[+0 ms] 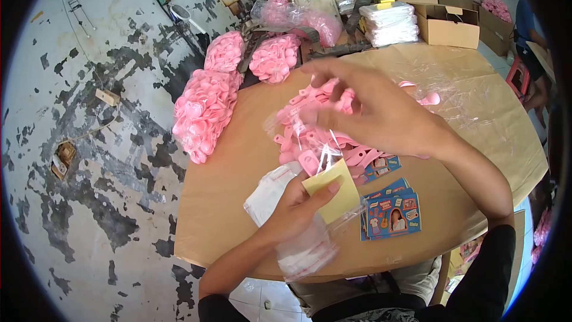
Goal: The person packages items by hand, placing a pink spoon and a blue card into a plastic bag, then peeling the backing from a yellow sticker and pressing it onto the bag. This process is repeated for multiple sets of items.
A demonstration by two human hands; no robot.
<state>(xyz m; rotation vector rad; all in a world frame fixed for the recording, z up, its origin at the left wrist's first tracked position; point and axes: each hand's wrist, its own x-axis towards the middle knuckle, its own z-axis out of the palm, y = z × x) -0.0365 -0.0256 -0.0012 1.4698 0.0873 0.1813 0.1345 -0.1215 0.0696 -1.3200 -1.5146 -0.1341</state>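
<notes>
Brown-papered table (238, 161) carries pink plastic pieces (310, 143). Thumb down, the left hand (292, 211) pinches a yellow card (336, 194) against a clear bag (304, 253). Just beyond it hovers the blurred right hand (381, 113), fingers seemingly half-curled, grip unclear.

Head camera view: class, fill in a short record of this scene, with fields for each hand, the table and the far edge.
Left hand: grips a clear bag, thumb pressed on a yellow card
Right hand: blurred, fingers spread above the pink pieces; grasp unclear
Table: brown surface; loose pile of pink pieces in the middle, printed cards stacked beside the left hand
Far edge: bagged pink shapes, cardboard box
</notes>
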